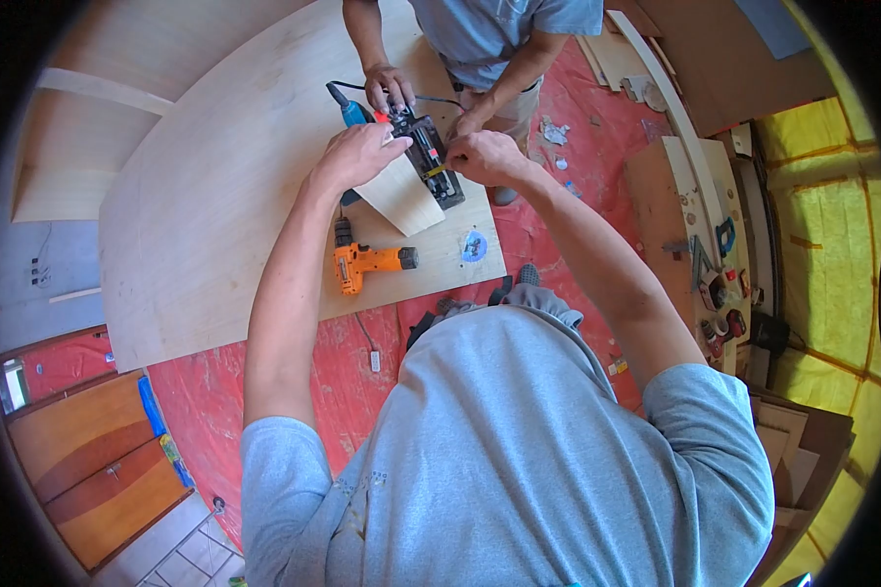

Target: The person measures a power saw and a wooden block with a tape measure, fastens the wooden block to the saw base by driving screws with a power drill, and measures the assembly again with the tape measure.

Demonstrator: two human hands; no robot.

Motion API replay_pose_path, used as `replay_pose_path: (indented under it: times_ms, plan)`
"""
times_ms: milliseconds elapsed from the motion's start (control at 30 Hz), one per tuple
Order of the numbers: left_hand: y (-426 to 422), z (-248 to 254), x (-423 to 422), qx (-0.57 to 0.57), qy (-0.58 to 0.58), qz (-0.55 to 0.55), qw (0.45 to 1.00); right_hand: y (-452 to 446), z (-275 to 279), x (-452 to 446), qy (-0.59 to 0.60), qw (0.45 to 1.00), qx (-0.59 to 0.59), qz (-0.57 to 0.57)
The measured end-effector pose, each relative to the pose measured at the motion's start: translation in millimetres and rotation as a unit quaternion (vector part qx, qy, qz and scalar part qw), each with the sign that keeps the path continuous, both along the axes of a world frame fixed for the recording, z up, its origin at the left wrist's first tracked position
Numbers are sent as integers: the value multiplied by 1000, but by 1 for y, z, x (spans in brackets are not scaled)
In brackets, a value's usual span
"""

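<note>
A corded blue-and-black power tool, resembling a circular saw (pixel 429 157), lies with its dark flat base facing up on the plywood table. My left hand (pixel 367 155) is at its left side, fingers curled against it. On the opposite edge my right hand (pixel 486 158) is closed, fingertips beside a small yellow part (pixel 435 171); what they pinch is hidden. A narrow light wood board (pixel 401 201) lies under the tool. Close by rests an orange cordless drill (pixel 362 264). Across the table a co-worker's hand (pixel 390 86) touches the tool's far end, and their other hand is near my right hand.
The large plywood sheet (pixel 215 225) carries a blue round sticker (pixel 474 247) near its corner. Red sheeting (pixel 597 225) covers the floor. At right stands a wooden bench (pixel 690 245) with several hand tools. A white plug (pixel 375 361) hangs below the front edge.
</note>
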State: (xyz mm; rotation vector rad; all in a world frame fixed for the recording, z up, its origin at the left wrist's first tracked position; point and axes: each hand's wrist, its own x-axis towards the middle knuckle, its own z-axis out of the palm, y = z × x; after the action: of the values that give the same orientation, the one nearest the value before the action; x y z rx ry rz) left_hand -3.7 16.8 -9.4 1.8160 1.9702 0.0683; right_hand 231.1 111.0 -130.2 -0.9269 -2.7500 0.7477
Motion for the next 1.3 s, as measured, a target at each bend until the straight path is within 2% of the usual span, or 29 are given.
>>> replay_pose_path:
  times_ms: [167,267,367,567,767,1067,1300]
  plan:
    - [-3,-2,-1,25,-16,-2,1000,-4,1,6,-25,1000,-7,-2]
    - [-1,1,1,3,23,-1,1000,-5,-37,17,-4,1000,7,17]
    - [-1,-3,0,13,17,1,1000,-16,-51,27,-36,999,-24,5]
    - [-2,7,4,-9,22,1,1000,-24,-77,21,-26,999,-16,-14]
    - [-2,2,2,0,20,-2,1000,-23,-70,10,-53,998,5,-20]
    - [-2,4,2,1,22,-9,1000,-21,-74,10,-13,999,32,-12]
    - [-2,-5,-2,9,15,-1,1000,-20,-73,8,-37,999,27,-10]
